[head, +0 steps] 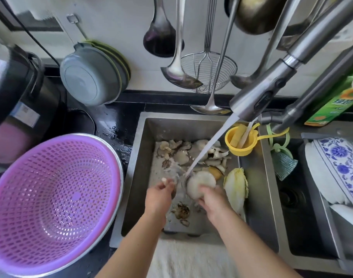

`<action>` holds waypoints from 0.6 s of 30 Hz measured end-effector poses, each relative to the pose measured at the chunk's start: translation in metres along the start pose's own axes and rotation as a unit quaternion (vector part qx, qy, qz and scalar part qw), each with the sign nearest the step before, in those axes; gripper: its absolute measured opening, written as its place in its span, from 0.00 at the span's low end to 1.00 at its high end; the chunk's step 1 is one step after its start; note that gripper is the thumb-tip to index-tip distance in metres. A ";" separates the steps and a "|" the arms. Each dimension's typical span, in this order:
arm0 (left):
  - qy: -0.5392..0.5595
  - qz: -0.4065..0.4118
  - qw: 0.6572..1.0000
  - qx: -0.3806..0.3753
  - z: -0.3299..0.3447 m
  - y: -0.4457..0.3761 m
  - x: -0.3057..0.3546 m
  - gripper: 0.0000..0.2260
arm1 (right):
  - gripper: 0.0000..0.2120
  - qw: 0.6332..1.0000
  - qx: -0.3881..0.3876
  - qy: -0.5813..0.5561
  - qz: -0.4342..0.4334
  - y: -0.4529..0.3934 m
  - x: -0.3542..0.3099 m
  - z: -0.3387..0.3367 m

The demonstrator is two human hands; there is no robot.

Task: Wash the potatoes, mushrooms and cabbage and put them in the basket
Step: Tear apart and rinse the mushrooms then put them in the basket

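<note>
right hand [212, 199] grips mushroom [199, 184]

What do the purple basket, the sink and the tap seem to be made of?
Basket: probably plastic, with a moulded grid of holes and an even, glossy purple colour. Sink: likely stainless steel, grey with a dull brushed sheen. Tap: metal by its look, a satin silver tube with soft reflections.

Hanging ladles [178, 63], wire skimmer [208, 71], yellow strainer [238, 143], patterned bowl [340, 167]
</note>
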State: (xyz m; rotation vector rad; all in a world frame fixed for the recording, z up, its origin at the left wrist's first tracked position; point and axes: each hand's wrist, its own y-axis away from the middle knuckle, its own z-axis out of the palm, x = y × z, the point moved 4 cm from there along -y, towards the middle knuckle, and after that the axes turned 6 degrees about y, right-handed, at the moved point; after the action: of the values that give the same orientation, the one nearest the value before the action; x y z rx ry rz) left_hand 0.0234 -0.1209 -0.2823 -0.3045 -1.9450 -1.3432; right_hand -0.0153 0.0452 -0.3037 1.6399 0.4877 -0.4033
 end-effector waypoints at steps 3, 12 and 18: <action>-0.245 0.094 0.965 0.027 -0.001 0.013 0.000 0.13 | 0.14 0.916 0.131 0.368 -0.090 0.018 0.006 -0.036; 0.117 0.074 0.989 -0.049 -0.061 0.069 0.060 0.03 | 0.11 0.915 0.066 0.307 -0.252 0.117 -0.038 -0.020; -0.163 0.189 0.943 0.218 -0.232 0.097 0.103 0.14 | 0.22 0.881 -0.040 0.325 -0.342 0.159 -0.078 0.128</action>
State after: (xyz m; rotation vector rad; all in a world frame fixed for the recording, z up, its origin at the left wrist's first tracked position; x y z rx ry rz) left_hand 0.1082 -0.3060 -0.1024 -0.6741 -2.2467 -0.6198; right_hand 0.0063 -0.1031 -0.1447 1.4554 1.5951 -0.3235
